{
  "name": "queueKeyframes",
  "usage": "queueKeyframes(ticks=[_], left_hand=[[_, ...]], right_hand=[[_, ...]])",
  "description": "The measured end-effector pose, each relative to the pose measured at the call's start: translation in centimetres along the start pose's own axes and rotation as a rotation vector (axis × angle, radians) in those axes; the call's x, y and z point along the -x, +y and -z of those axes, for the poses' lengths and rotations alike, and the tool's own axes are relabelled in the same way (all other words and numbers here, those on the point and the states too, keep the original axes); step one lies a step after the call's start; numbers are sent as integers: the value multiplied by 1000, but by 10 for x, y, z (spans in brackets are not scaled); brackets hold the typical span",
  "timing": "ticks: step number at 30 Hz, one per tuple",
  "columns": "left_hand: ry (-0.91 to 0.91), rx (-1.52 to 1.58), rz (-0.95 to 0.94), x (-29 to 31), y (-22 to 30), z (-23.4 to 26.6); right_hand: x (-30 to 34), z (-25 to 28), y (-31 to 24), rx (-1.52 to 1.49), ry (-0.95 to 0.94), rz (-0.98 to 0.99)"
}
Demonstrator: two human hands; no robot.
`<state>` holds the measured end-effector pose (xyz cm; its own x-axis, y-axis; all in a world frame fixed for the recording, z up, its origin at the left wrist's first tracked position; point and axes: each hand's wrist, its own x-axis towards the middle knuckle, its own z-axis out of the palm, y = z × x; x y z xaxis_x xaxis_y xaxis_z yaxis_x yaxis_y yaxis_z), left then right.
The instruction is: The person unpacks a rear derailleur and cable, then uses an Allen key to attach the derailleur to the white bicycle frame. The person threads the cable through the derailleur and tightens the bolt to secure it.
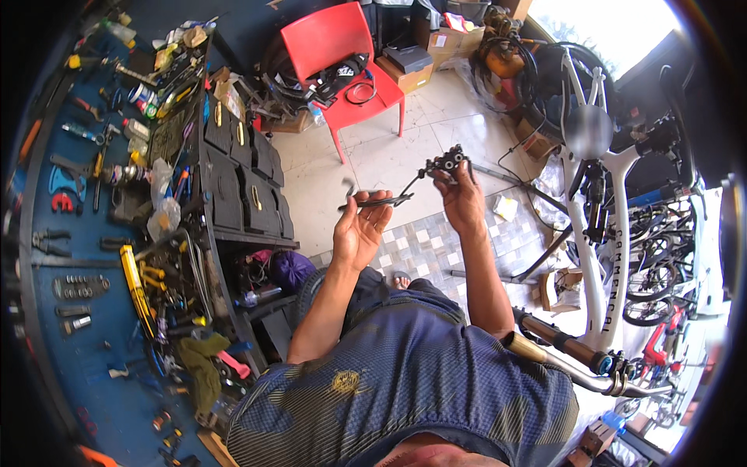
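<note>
Here I am, both hands up in front of my chest over the tiled floor [373,148]. My left grip [359,237], palm up, has thumb and fingers closed around a slim dark tool [377,200]; its left end blurs into a grey curve, so I can't name its kind. On the right, my right grip [462,206] pinches a black bike part [447,161], thumb pressed on the near side, the other fingers mostly hidden behind it. A thin dark piece [413,185] slants between the two, and I can't tell whether tool and part touch there. Far beyond, a red chair [327,39] carries a dark tangle I can't pick apart. Right of me, a blurred round patch covers some of the white bike frame [615,265], and the bikes [654,261] past it crowd one another. My foot [401,282] peeks out below, most of the leg hidden by my shirt [405,373].
</note>
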<state>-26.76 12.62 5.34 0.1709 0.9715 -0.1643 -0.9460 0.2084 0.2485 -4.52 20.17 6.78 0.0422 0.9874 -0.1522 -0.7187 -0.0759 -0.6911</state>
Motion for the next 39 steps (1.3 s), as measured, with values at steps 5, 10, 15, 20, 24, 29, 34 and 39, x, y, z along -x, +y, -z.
queueKeyframes(ticks=[5, 10, 15, 20, 24, 29, 34, 39], left_hand=[[-107, -591, 189, -72, 78, 21], [-270, -1381, 87, -140, 116, 17], [-372, -1625, 51, -193, 102, 17], [-89, -905, 200, -264, 95, 24], [-32, -770, 192, -323, 98, 11], [-133, -780, -4, -401, 93, -21], [-399, -834, -199, -490, 80, -103], [-575, -842, -33, -568, 51, -154]], right_hand=[[-65, -20, 10, -60, 114, 124], [-105, -73, 17, 54, 53, 269], [-130, -107, 9, 328, 117, 418], [-161, -86, -17, 395, 265, 547], [-196, -43, -41, 186, 424, 562], [-251, 29, -71, -196, 481, 446], [-299, 116, -69, -328, 524, 205], [-334, 145, -61, -455, 581, 37]])
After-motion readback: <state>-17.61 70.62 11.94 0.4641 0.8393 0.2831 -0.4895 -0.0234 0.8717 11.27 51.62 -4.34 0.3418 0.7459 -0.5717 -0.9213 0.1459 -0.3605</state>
